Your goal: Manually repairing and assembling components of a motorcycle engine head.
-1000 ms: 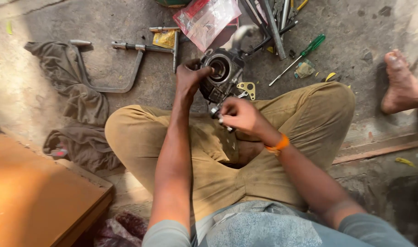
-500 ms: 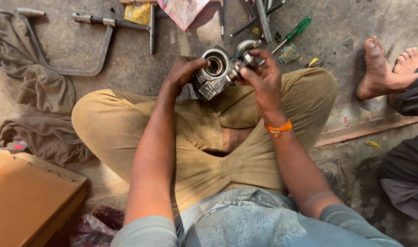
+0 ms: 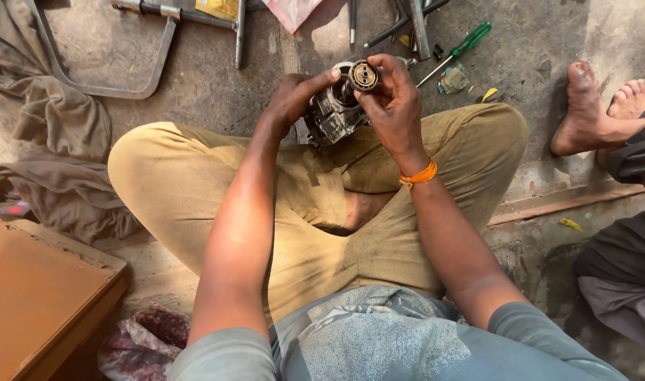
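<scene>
Since half a second ago the right hand (image 3: 396, 106) has lifted a small round metal part (image 3: 363, 75) clear of the grimy metal housing (image 3: 331, 116), pinching it narrowly between thumb and fingertips just above the opening. From the head view, the left hand (image 3: 294, 99) wraps the housing's far side, fingers closed on it, apparently to steady it over the crossed legs in tan trousers (image 3: 188, 183). Both things sit just above the right knee. A green-handled screwdriver (image 3: 463, 44) and a hacksaw frame (image 3: 124, 63) lie on the concrete floor (image 3: 216, 77) beyond. Another person's bare feet (image 3: 598, 106) rest at right.
</scene>
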